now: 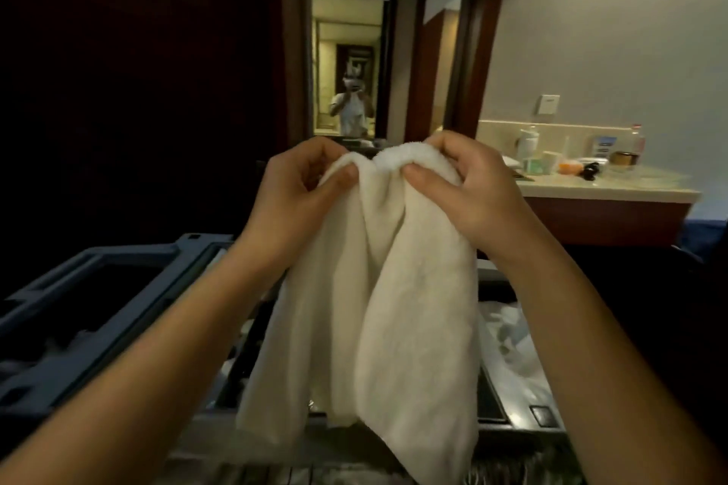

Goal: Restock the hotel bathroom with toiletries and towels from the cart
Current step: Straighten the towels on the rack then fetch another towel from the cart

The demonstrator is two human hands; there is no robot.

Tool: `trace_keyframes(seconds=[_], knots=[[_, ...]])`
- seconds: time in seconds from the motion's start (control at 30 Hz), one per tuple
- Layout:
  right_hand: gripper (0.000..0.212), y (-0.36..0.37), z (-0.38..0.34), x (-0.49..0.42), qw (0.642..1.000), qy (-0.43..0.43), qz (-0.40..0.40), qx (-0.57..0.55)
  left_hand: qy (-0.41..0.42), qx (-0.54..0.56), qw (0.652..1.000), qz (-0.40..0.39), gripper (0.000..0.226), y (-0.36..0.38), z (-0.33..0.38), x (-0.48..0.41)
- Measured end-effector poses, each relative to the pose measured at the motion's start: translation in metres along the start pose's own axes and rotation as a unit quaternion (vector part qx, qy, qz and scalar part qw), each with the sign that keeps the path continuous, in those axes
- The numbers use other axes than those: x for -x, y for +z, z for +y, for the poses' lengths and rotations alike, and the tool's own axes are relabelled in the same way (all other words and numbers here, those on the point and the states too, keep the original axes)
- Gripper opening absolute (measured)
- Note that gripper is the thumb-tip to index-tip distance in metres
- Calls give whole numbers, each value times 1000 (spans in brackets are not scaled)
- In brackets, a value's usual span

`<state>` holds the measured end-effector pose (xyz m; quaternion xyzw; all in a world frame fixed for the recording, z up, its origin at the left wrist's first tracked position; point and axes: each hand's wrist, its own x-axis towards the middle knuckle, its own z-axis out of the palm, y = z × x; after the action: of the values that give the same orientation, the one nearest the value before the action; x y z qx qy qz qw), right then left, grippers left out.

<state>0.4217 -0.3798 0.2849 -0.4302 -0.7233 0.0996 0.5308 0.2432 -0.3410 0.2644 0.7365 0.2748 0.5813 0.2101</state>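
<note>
both hands (378, 185) pinching white towel (374, 307), cluttered vanity counter (614, 191) right

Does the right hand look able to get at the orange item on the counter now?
Probably not yet: the right hand pinches the towel, shared with the left hand, so it is occupied. Nothing blocks the way to the orange item on the counter, farther back to its right.

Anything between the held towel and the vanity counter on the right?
Nothing visible in the gap. Left hand and right hand grip the towel over the cart; the counter top itself is crowded with toiletries.
</note>
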Motion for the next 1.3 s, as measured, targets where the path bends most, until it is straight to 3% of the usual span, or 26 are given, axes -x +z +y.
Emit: trace_keyframes(seconds=[0.27,0.5,0.73,0.8,0.9,1.1,1.2,1.3], knots=[[8,66,-67,73,988,9,-125,-89,-35,-136,989,42,9,-88,49,114],[48,148,-127,121,954,19,-287,-89,-115,-224,960,125,7,-169,84,204],[21,233,-202,155,910,-74,-390,-120,-161,-318,924,138,8,-248,124,281],[18,257,-224,164,899,-89,-406,-134,-172,-326,919,141,13,-271,134,298],[12,294,-260,178,887,-115,-420,-155,-184,-339,910,150,2,-312,148,327],[38,373,-341,204,877,-146,-427,-164,-211,-374,877,217,15,-401,168,397],[37,406,-373,213,876,-142,-429,-167,-254,-386,850,252,11,-433,170,446],[35,439,-399,221,873,-117,-429,-201,-321,-410,820,238,8,-457,166,502]])
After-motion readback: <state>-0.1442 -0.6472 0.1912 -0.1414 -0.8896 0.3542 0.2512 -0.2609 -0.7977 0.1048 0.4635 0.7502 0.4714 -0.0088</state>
